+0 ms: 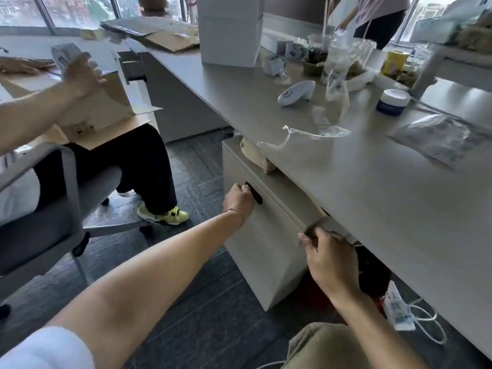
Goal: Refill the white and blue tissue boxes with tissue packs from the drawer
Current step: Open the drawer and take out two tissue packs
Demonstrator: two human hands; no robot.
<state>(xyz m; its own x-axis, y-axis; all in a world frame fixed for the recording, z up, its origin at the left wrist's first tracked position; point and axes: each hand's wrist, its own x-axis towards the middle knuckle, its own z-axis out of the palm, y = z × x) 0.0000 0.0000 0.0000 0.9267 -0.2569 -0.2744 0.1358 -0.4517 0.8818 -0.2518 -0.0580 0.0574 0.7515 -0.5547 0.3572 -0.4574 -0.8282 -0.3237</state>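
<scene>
A beige drawer cabinet stands under the grey desk. Its front is closed and has a small black handle. My left hand reaches across, and its fingers hook that handle. My right hand is at the cabinet's upper right corner, just below the desk edge. Its fingers curl near a dark blurred shape, and I cannot tell if they hold it. A tall white box stands at the back of the desk. No tissue packs show. A beige object lies on top of the cabinet.
Another person sits at left in a grey chair with a cardboard box on their lap. On the desk lie a white controller, plastic bags and a blue jar. A white power strip lies on the floor.
</scene>
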